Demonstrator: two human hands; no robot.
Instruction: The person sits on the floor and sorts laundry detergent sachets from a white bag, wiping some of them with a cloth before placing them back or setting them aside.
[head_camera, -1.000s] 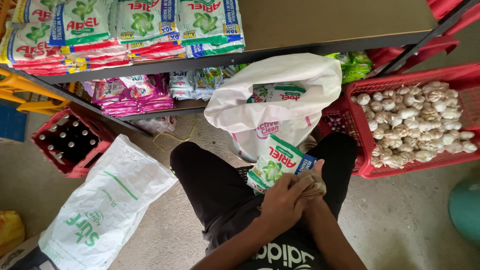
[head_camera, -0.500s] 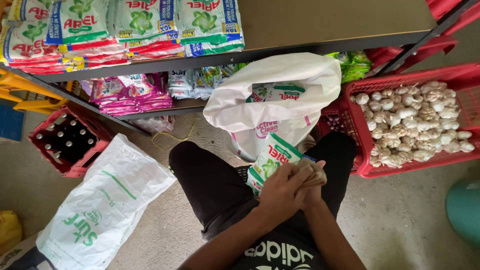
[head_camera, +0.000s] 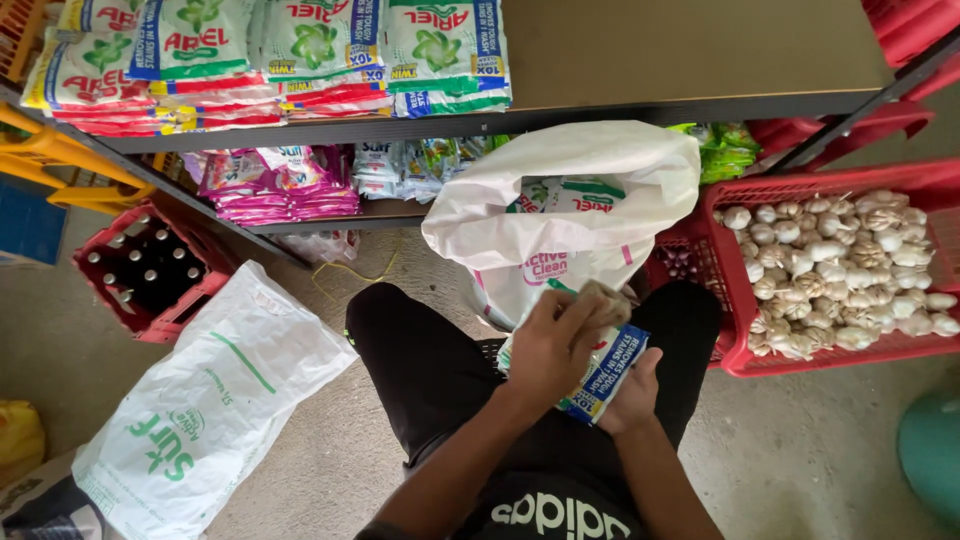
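The person sits in front of a large white sack (head_camera: 560, 215), and both hands are just below its open mouth, over the lap in black trousers. The left hand (head_camera: 550, 345) lies on top of a small detergent packet (head_camera: 600, 370) with its fingers curled over the upper end, so it is closed on the packet. The right hand (head_camera: 632, 392) supports the same packet from below and from the right side, also gripping it. The packet is white and green with a blue edge, and it is tilted, touching the front of the sack.

Inside the sack more packets of the same kind are visible. To the right of the sack stands a red crate (head_camera: 830, 345) full of garlic bulbs (head_camera: 840, 270). Behind the sack there is a shelf (head_camera: 690, 70) with stacks of detergent packets on its left part. To the left of the sack, on the floor, lies a flat white bag (head_camera: 210, 410), and further left a red crate with dark bottles (head_camera: 150, 270).
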